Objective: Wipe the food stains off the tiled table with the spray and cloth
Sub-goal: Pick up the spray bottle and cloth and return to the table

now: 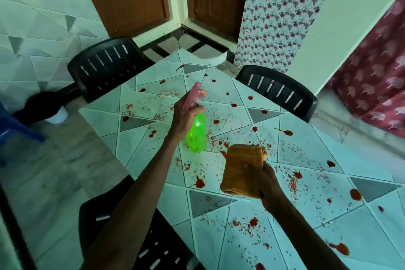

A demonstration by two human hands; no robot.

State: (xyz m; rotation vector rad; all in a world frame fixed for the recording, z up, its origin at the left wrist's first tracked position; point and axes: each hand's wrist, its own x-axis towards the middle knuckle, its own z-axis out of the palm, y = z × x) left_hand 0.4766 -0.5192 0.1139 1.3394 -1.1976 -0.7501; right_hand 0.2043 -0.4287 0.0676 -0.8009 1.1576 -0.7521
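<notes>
Hands hold a spray bottle and a cloth above a stained tiled table.

The tiled table (317, 153) fills the centre and lower right of the frame. Black chairs stand against it at the upper left (105, 66), right of centre at the top (278, 92) and bottom left (135, 237). Just right of centre, the right hand (269, 184) has its fingers curled round a folded orange cloth (241, 169), raised off the tiles. At centre, the left hand (184, 116) grips the pink head of a green spray bottle (196, 136). Red food stains (199, 182) dot the whole tabletop.
</notes>
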